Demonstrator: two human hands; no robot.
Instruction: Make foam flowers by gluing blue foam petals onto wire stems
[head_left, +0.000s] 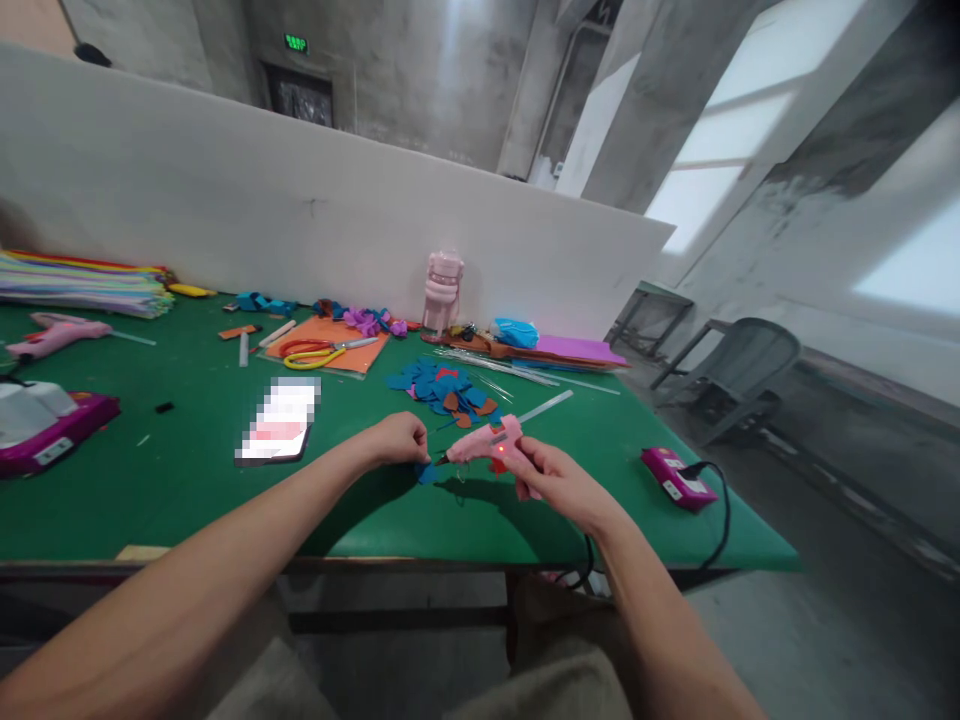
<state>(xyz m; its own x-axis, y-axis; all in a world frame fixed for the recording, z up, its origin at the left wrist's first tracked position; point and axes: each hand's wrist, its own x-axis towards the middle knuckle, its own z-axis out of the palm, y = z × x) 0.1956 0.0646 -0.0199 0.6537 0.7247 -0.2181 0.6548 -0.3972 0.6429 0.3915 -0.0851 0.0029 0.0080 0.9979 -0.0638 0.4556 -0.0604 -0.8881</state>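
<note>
My right hand [546, 474] is wrapped round the handle of a pink hot glue gun [484, 441], which has a lit red light and a clear glue stick [547, 403] poking from its back. The gun's dark nozzle points left, close to my left hand [401, 440]. In a pinch, my left fingers hold a small blue felt piece [427, 474] just above or on the green table; where exactly they grip it is partly hidden. Just beyond both hands lies a loose pile of blue and brown felt cutouts [442, 385].
Further left are a lit phone [281, 420], scissors [322, 353] on an orange sheet [367, 357] and a second glue gun [64, 337]. A pink bottle [442, 290] stands by the white partition [315, 200]. Purple power strips [679, 480] sit on both sides, the right one with a black cable.
</note>
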